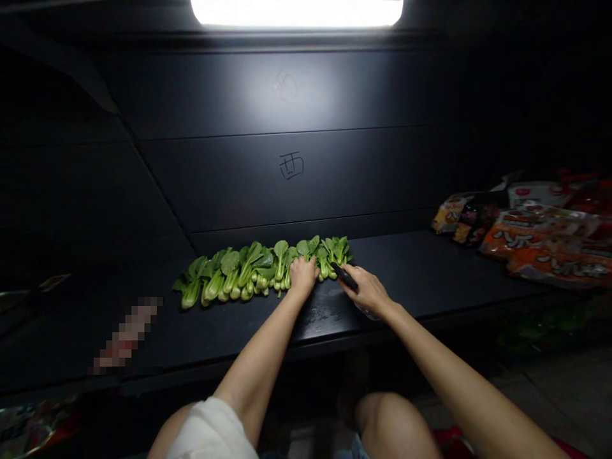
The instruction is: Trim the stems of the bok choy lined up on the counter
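A row of green bok choy (231,275) lies side by side on the dark shelf, leaves toward the back panel and pale stems toward me. My left hand (303,276) is closed on bok choy near the right part of the row, its fingers partly hidden among leaves and stems. Just to the right, my right hand (370,291) is wrapped round what looks like a spray bottle (345,276). Its black head points at the row's right end, and a bit of clear body shows under the palm.
Orange snack packets (540,239) and other bags are piled on the shelf at right. A bright lamp (296,11) hangs above the dark back panel (229,178). A pixelated patch covers something at left. My knee (396,424) is below the shelf's front edge.
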Tool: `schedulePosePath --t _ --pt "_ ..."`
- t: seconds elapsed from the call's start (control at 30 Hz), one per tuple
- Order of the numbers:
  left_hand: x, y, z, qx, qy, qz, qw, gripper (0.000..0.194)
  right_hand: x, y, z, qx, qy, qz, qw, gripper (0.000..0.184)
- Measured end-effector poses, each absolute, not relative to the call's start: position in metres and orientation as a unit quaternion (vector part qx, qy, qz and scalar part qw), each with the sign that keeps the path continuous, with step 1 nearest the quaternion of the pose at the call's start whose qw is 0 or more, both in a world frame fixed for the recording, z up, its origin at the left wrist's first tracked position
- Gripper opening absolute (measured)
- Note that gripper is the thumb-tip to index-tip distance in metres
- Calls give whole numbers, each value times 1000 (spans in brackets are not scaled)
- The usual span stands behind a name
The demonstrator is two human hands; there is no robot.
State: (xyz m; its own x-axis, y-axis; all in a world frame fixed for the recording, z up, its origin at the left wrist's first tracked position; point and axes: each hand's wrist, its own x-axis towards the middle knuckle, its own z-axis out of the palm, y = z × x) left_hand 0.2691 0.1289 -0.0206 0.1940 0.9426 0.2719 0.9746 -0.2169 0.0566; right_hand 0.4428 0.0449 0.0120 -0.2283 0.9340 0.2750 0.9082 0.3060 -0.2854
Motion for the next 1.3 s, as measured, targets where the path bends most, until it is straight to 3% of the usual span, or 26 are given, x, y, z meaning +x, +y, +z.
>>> schedulePosePath --t 0.2,0.4,0.73,1.3 --pt "254 133 -18 -746 -646 -159 44 46 446 44 13 -592 -779 33 207 33" --pt "231 124 -17 -705 -658 -240 112 49 443 43 12 -591 -783 34 189 33" --pt "215 109 -43 -680 -686 -217 144 49 434 39 16 -597 -790 22 141 32" --pt "224 100 -40 -751 -616 -195 132 50 452 31 17 -622 -779 -17 78 27"
